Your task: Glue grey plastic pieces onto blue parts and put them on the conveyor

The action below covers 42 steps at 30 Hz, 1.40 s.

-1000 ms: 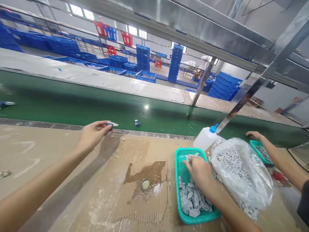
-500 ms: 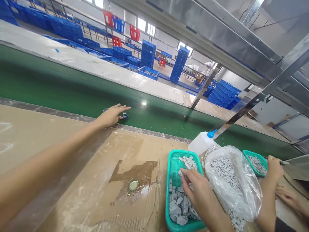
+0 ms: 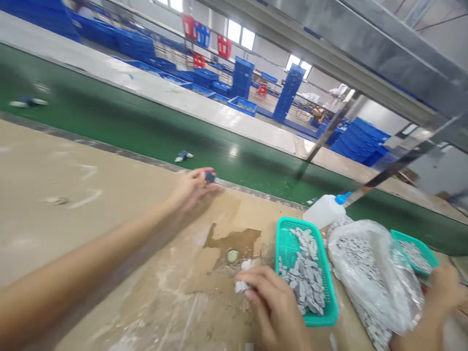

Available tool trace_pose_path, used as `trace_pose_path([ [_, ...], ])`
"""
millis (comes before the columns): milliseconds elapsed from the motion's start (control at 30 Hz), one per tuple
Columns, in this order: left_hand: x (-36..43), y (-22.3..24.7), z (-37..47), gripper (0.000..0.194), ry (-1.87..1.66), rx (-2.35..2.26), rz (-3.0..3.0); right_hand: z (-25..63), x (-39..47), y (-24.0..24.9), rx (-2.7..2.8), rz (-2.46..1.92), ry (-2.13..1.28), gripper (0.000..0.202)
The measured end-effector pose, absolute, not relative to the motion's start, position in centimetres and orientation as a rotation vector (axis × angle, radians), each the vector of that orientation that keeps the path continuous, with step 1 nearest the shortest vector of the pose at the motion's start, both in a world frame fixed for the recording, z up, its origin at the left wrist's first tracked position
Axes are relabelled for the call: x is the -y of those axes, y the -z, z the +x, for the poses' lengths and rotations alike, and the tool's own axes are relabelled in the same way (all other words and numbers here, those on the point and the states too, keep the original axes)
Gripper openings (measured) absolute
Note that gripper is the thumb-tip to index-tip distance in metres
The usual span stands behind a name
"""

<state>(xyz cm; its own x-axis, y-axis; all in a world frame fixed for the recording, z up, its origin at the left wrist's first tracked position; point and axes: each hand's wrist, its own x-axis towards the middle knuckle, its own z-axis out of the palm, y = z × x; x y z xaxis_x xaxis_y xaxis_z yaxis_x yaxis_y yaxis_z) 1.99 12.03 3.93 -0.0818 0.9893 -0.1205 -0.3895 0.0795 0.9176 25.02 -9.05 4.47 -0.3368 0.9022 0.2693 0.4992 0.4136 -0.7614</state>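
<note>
The left hand (image 3: 193,186) pinches a blue part (image 3: 209,177) beside the near edge of the green belt (image 3: 263,170). The right hand (image 3: 276,303) has its fingertips closed on a grey piece (image 3: 240,287), left of the basket (image 3: 330,287) and near the cap (image 3: 232,256). The bag (image 3: 393,287) lies right of the basket; the bottle (image 3: 323,212) is at its far end.

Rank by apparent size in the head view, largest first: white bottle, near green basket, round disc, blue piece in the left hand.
1. Near green basket
2. White bottle
3. Blue piece and round disc: too alike to rank
</note>
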Motion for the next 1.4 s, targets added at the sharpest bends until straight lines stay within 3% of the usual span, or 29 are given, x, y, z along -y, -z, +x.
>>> trace_pose_path([
  [133, -5.4, -3.3, 2.2, 0.028, -1.164, -0.914, 0.524, 24.2, 7.9, -3.1, 1.96, -1.275, -0.923, 0.029],
  [233, -2.5, -2.7, 1.7, 0.029, -1.01, -0.745, 0.078, 24.5, 7.1, -1.4, 1.84, -1.306, -1.167, 0.037],
  [333, -1.4, -2.4, 1.1, 0.023, -0.968, -0.695, 0.069, 24.8, 6.4, -0.1, 1.683, -1.346, -1.29, 0.048],
  [433, -1.0, -2.0, 1.0, 0.012, -0.926, -0.657, 0.119, 24.6, 6.1, 0.1, 1.632, -1.384, -1.053, 0.042],
  [600, -0.3, -1.3, 1.3, 0.038, -0.942, -0.659, 0.446, 23.4, 6.4, -0.8, 1.72, -1.479, -0.469, 0.026],
  [733, -0.1, -1.3, 1.3, 0.036, -0.999, -0.762, 0.568, 22.4, 6.4, -0.6, 1.853, -1.441, -0.22, 0.027],
  [1000, 0.1, -2.0, 1.3, 0.023, -0.986, -0.7, 0.551, 22.4, 6.4, 1.0, 2.005, -1.418, -0.09, 0.03],
  [1400, 0.2, -1.6, 1.4, 0.017, -0.925, -0.722, 0.665, 22.4, 6.1, 1.0, 2.031, -1.469, -0.191, 0.029],
])
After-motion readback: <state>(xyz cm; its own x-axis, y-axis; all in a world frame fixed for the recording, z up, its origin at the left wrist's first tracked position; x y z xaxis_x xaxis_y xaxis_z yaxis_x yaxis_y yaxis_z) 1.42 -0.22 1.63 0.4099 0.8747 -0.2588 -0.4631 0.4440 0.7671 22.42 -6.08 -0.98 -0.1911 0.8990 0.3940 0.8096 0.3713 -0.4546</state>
